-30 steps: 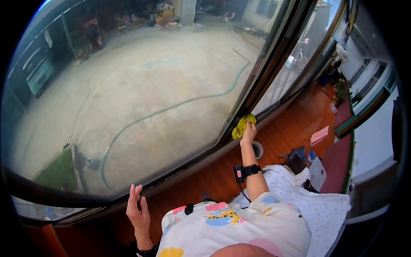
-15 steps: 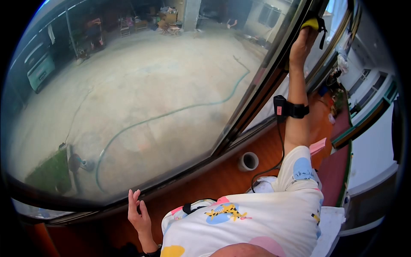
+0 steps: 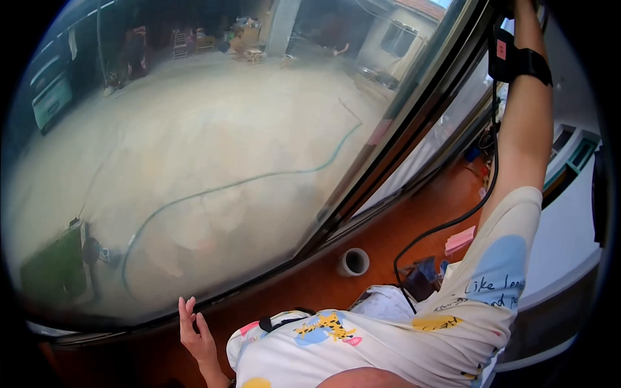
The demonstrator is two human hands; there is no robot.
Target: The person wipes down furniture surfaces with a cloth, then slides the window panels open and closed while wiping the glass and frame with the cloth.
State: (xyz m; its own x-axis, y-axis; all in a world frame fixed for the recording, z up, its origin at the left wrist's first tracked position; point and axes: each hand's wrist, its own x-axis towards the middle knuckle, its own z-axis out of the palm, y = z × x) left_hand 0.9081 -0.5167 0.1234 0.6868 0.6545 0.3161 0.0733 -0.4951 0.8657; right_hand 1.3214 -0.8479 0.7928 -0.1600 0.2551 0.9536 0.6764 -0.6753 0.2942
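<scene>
In the head view my left hand (image 3: pixel 197 336) is raised in front of the lower edge of a large window (image 3: pixel 213 129). Its fingers are stretched and apart, and nothing is in them. My right arm (image 3: pixel 527 123) reaches up past the window's dark frame (image 3: pixel 388 149) to the top right corner. A black strap with a small box (image 3: pixel 511 58) is around that forearm, and a black cable (image 3: pixel 495 174) runs down from it. The right hand itself lies beyond the top edge, so its fingers and anything they hold are hidden.
A whitish round container (image 3: pixel 354 262) stands on the reddish-brown floor (image 3: pixel 388 239). Beside my right sleeve lies a pink item (image 3: pixel 460 240). Through the glass show a concrete yard, a long green hose (image 3: pixel 259 174) and a parked vehicle (image 3: pixel 50 97).
My right arm has moved up and to the right, taking the hand with its yellow cloth-like item out of view. My left hand has shifted slightly left and stays open.
</scene>
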